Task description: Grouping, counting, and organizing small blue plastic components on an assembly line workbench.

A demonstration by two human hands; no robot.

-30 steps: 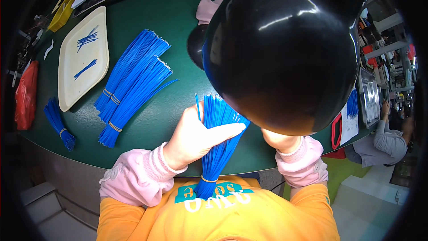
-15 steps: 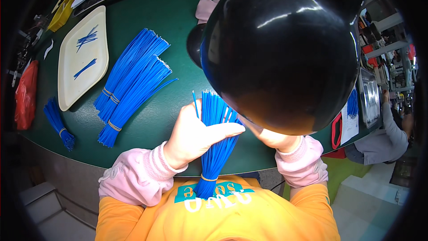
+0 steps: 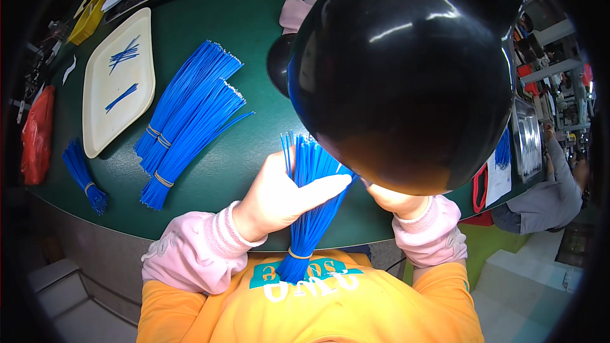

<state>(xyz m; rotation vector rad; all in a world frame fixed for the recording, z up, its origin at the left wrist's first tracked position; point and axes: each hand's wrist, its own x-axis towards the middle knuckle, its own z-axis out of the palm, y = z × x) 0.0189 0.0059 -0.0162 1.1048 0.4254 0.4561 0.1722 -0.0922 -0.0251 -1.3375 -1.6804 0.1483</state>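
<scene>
My left hand [image 3: 279, 194] is wrapped around a bundle of thin blue wires [image 3: 311, 197], thumb across the front; a rubber band binds the bundle's lower end near my chest. A few strands stick up above the fingers. My right hand [image 3: 394, 202] sits just right of the bundle, mostly hidden behind a big glossy black round object [image 3: 406, 70] that fills the upper right of the view. Whether its fingers touch the wires is hidden.
On the green table [image 3: 248, 44] lie several banded blue wire bundles [image 3: 187, 114], a smaller bundle [image 3: 82, 174] near the left edge, and a cream tray [image 3: 117, 86] with a few loose blue wires. A red bag [image 3: 37, 136] lies far left. Another person [image 3: 546, 190] sits at right.
A couple of strands have risen slightly above the bundle's top. Both hands stay in nearly the same place.
</scene>
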